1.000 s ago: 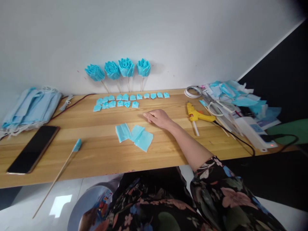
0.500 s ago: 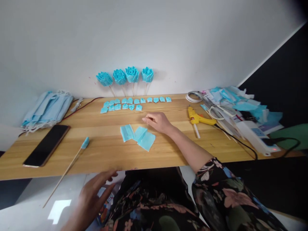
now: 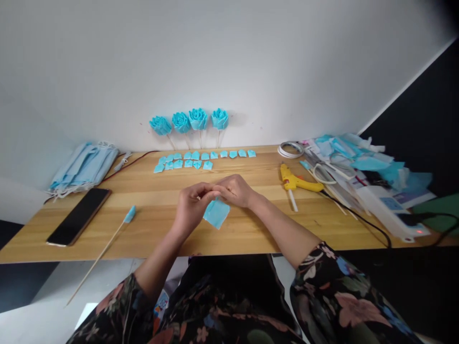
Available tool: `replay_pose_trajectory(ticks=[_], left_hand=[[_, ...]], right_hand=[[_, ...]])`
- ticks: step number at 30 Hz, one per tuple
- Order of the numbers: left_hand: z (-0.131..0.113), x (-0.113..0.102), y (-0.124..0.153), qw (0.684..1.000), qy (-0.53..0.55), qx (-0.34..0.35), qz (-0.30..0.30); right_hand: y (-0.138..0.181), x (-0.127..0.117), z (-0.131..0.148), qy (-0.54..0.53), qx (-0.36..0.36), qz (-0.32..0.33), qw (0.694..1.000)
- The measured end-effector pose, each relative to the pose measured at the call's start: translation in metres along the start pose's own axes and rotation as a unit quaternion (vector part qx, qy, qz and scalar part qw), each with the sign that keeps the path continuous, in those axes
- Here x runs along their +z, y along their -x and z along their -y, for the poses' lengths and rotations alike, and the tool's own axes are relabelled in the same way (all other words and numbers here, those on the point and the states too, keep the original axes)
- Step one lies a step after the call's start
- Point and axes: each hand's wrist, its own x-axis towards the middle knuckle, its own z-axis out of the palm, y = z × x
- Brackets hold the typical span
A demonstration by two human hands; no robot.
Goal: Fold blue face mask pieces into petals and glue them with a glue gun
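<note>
My left hand (image 3: 193, 203) and my right hand (image 3: 234, 190) meet above the middle of the table, fingertips pinched together and touching. What sits between the fingertips is too small or hidden to make out. Just below them lies a light blue fabric square (image 3: 217, 215), partly covered by the hands. Beyond, small folded blue pieces (image 3: 207, 165) lie in two rows. Several blue fabric flowers (image 3: 198, 119) on thin sticks lean against the wall. To the left, a wooden stick (image 3: 103, 248) with a blue rolled tip (image 3: 130, 214) sticks out over the table's front edge.
On the left are a black phone (image 3: 79, 216) and a stack of face masks (image 3: 84, 165). At right lie a yellow glue gun (image 3: 297, 182), a tape roll (image 3: 290, 149), white-handled scissors (image 3: 324, 174), a power strip (image 3: 389, 212) and a pile of blue scraps (image 3: 380, 157).
My left hand has risen from below the table edge to meet my right hand, now covering the left-hand blue pieces. My right hand stays near the same place. The view has shifted slightly.
</note>
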Motion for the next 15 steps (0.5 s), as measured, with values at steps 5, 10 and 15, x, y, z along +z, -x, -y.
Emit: replay_pose_trajectory(ticks=[5,10,15], left_hand=[[-0.007,0.002,-0.001,0.993,0.108,-0.049,0.015],[-0.002,0.0,-0.007,0.969,0.21,-0.047,-0.125],[0.003,0.005,-0.013,0.987,0.158,-0.016,-0.005]], right_hand=[[0.001,-0.005,0.007,-0.04,-0.011,-0.017,0.999],[0.002,-0.006,0.011,-0.239,0.053,-0.124,0.962],[-0.002,-0.005,0.012,-0.42,0.081,-0.085,0.9]])
